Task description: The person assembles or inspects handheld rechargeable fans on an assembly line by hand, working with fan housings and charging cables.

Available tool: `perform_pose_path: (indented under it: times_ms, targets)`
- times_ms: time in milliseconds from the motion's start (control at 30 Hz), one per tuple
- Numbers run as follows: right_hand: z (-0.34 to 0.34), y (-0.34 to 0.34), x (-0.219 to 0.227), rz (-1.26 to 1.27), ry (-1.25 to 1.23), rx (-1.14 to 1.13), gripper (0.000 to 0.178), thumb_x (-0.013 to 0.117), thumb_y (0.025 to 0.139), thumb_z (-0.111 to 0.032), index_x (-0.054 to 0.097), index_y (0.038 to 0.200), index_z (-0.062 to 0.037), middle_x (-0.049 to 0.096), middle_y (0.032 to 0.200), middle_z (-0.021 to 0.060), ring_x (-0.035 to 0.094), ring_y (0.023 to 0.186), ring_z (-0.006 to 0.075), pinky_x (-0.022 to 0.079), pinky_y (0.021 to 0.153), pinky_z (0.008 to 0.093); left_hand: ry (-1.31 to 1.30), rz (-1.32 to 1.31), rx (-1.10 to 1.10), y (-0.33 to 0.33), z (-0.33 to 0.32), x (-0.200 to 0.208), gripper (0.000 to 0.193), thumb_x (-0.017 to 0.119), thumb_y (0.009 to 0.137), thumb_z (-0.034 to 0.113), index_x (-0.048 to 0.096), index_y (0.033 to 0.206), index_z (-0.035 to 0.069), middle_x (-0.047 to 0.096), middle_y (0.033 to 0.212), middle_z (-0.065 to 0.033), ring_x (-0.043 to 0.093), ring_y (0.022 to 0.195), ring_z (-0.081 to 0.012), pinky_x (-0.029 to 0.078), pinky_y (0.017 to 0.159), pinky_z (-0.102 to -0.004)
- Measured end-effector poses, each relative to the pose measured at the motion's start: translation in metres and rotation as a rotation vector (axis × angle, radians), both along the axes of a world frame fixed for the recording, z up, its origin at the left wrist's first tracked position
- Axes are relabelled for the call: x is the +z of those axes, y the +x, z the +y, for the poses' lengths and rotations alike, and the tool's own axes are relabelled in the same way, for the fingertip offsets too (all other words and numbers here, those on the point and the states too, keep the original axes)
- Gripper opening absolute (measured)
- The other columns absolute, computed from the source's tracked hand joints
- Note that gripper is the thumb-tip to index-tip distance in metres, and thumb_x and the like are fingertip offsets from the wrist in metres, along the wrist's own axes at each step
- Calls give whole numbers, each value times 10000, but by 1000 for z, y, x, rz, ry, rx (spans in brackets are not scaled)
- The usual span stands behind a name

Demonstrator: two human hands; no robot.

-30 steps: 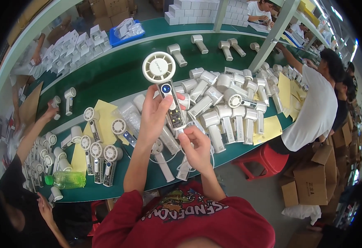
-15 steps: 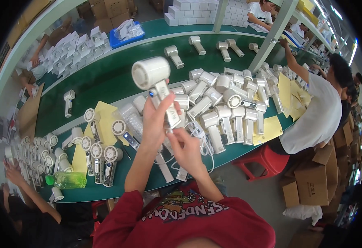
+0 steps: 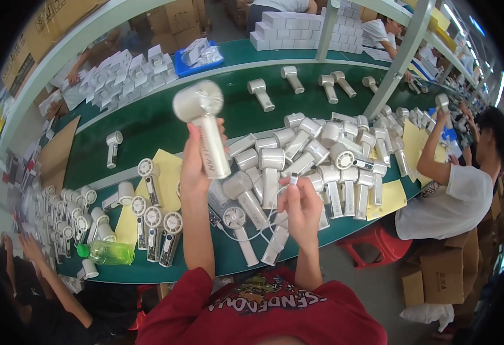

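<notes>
Raised over the bench, a white handheld fan is gripped round its handle by my left hand. The fan stands nearly upright, its round head at the top. My right hand, a little to the right and lower, pinches the small plug of a white cable. Plug and fan are apart. Below my hands, another fan lies on the bench with its round grille up. A heap of white fans lies beyond and to the right of my right hand.
Several fans with grilles showing lie at left on yellow paper, near a green bottle. More fans rest on the green belt beyond. A co-worker sits at right on a red stool; another person's hands work at far left.
The plug has come away from the fan's lower end, and my right hand has moved right with it. My left hand has shifted and turned the fan. The right-hand co-worker now raises a fan.
</notes>
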State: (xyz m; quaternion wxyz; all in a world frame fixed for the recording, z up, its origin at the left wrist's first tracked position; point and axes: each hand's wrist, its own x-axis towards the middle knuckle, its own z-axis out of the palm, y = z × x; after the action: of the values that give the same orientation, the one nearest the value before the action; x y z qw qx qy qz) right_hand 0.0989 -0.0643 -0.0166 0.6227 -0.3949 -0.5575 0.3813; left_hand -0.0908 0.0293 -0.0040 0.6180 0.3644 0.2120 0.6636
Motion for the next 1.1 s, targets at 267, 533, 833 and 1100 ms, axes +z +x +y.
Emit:
perform_pose_path:
  times_ms: [267, 533, 833, 1100]
  targets:
    - [6, 6, -5, 5, -53, -9, 188, 395, 929, -134, 526, 924, 0, 476, 558, 1, 443, 510, 52, 333, 481, 184, -121, -21, -187, 35, 11, -4, 575, 366, 903, 461, 447, 1143, -55, 591, 993, -145, 580, 739, -133, 503, 645, -250]
    - [7, 19, 0, 65, -3, -182, 170, 426, 918, -131, 543, 937, -9, 514, 733, 5, 429, 579, 27, 307, 504, 163, -11, 376, -315, 48, 1, -16, 498, 536, 840, 402, 479, 1111, -12, 583, 877, -105, 577, 711, -125, 505, 530, -252]
    - [17, 43, 27, 91, 361, -292, 167, 544, 825, 8, 583, 987, 9, 473, 716, -3, 423, 621, 57, 324, 489, 182, 16, 62, -681, 89, -29, -1, 374, 380, 922, 343, 482, 1036, 2, 586, 823, -127, 580, 627, -161, 502, 565, -287]
    - [12, 76, 27, -229, 377, -133, 352, 625, 690, 52, 649, 1020, -69, 404, 640, 9, 384, 593, 93, 294, 488, 216, -68, 292, -710, 92, -54, 3, 366, 346, 929, 348, 491, 982, 16, 576, 751, -100, 565, 560, -145, 468, 495, -241]
